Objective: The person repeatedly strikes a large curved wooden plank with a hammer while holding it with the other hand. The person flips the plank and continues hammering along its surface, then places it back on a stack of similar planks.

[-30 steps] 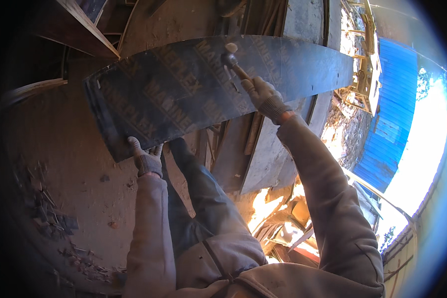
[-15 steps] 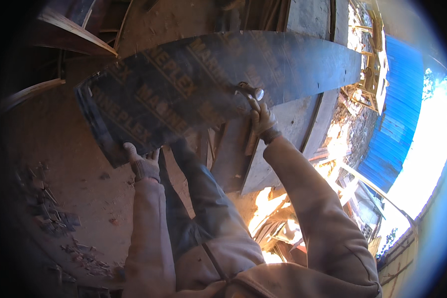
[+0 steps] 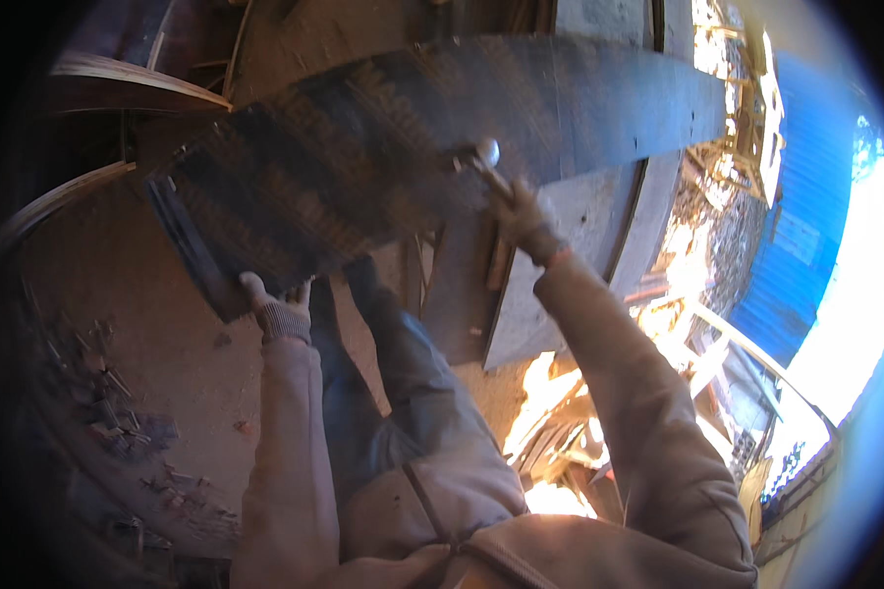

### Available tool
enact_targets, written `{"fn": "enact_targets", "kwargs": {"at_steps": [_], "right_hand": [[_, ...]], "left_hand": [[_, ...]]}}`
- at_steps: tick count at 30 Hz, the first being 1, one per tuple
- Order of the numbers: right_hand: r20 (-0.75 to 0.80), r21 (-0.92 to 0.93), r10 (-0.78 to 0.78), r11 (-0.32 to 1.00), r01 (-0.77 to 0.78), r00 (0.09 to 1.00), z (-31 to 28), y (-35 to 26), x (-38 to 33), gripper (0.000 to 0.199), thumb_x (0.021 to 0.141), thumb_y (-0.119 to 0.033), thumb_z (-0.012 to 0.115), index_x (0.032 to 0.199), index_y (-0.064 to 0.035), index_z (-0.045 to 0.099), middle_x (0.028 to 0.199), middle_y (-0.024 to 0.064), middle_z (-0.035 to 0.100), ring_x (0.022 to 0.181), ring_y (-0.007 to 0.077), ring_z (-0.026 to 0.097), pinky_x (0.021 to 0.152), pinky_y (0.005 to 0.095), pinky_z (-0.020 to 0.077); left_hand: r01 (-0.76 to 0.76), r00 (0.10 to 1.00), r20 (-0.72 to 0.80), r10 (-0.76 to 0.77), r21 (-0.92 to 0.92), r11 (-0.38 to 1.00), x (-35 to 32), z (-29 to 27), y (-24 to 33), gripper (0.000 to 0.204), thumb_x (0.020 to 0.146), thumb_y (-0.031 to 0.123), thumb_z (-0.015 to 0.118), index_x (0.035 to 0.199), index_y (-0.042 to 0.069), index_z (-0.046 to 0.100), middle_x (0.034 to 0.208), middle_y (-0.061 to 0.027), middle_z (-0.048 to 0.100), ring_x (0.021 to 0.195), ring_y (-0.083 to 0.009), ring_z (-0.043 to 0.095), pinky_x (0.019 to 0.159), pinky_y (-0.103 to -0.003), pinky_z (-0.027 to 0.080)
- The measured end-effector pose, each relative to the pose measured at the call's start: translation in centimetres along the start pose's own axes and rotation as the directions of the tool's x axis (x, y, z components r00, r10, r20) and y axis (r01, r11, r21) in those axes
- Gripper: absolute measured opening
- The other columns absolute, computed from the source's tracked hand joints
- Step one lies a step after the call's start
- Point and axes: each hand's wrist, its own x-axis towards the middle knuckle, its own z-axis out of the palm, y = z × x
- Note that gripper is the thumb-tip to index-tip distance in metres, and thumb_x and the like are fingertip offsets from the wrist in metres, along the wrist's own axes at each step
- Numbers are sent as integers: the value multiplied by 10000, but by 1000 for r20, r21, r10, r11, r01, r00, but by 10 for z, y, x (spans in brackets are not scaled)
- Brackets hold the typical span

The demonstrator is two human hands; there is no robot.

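On the left, scattered debris (image 3: 108, 393) is seen on the dirt ground (image 3: 167, 363). Just right of it, the near edge of a long dark board (image 3: 363, 167) is gripped by the gloved left hand (image 3: 277, 306), fingers curled around it. The board's long axis runs left to right, just beyond both hands. Further right, a hammer (image 3: 481, 162) is clasped in the closed fingers of the right hand (image 3: 523, 218), its head at the board's face. A blue sheet wall (image 3: 805, 226) is seen far right.

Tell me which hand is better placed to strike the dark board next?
Probably the right hand: it grips the hammer, whose head is at the dark board. The left hand grips the board's lower edge, steadying it.
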Motion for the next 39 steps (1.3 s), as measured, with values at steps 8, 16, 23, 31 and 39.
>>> {"fn": "enact_targets", "kwargs": {"at_steps": [8,16,23,31,39], "right_hand": [[237,669,188,680,-300,953,-94,-51,-44,418,981,-409,740,1001,-4,636,733,12,618,652,126,622,586,312,494],[-99,537,-10,842,62,995,-96,-36,-100,400,1085,-372,577,1129,24,613,815,165,702,720,234,710,637,356,550],[-73,207,9,978,6,997,-50,-29,-72,365,1111,-343,450,1177,-49,657,798,203,670,789,371,708,695,471,556],[-147,302,-78,946,119,986,-58,-38,-72,360,1117,-313,419,1120,-35,647,967,238,695,878,480,680,725,520,527],[-293,133,-382,892,433,877,-28,-18,-88,228,1037,-306,540,1150,-136,643,897,137,683,772,449,682,687,556,557]], "left_hand": [[-1,994,109,2,-12,1000,12,-4,7,945,811,543,870,1501,38,469,1587,-137,460,1443,-362,470,1178,-589,458],[-11,987,164,2,49,999,27,-12,5,867,820,530,863,1446,30,530,1506,-144,547,1389,-368,521,1145,-584,494],[6,991,134,-9,25,1000,17,-4,3,826,834,508,865,1419,13,557,1460,-160,579,1354,-366,552,1117,-602,511],[-91,977,197,79,52,995,3,-9,-3,951,846,503,869,1539,32,419,1581,-153,416,1453,-366,414,1212,-581,401],[-17,966,255,30,-52,998,14,-7,4,862,880,462,850,1496,3,460,1562,-163,467,1441,-359,441,1211,-602,399]]}}
